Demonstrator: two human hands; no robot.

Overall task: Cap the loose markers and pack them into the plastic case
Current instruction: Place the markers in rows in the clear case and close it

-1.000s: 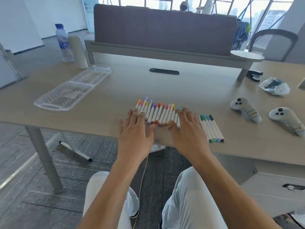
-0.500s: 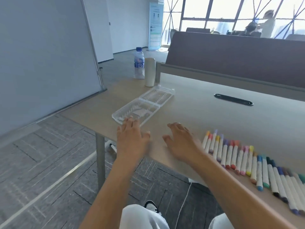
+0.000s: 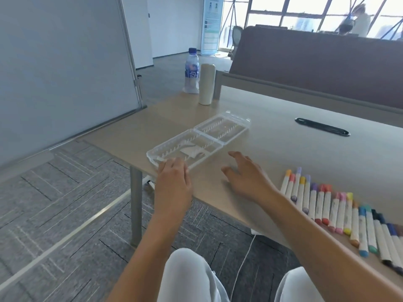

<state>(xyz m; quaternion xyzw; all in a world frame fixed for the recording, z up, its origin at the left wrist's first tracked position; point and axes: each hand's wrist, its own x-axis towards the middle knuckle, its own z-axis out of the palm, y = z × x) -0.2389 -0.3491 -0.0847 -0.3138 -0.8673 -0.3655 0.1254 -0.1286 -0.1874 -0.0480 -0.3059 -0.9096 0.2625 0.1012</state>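
Here, clear ridged plastic case (image 3: 197, 141) open flat, left hand (image 3: 173, 184) touching rim, capped markers (image 3: 340, 211) rowed

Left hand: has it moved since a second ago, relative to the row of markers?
Yes. The left hand has left the markers and gone leftward along the table edge to the near end of the open plastic case.

left hand (image 3: 174, 182) now touching case (image 3: 197, 142) edge

Looks like an open-plan office: long desk (image 3: 272, 136) with a cable slot (image 3: 322, 126) and fabric divider (image 3: 316, 66), grey carpet tiles (image 3: 65, 203), a whiteboard (image 3: 61, 68) and big windows (image 3: 305, 14) behind.
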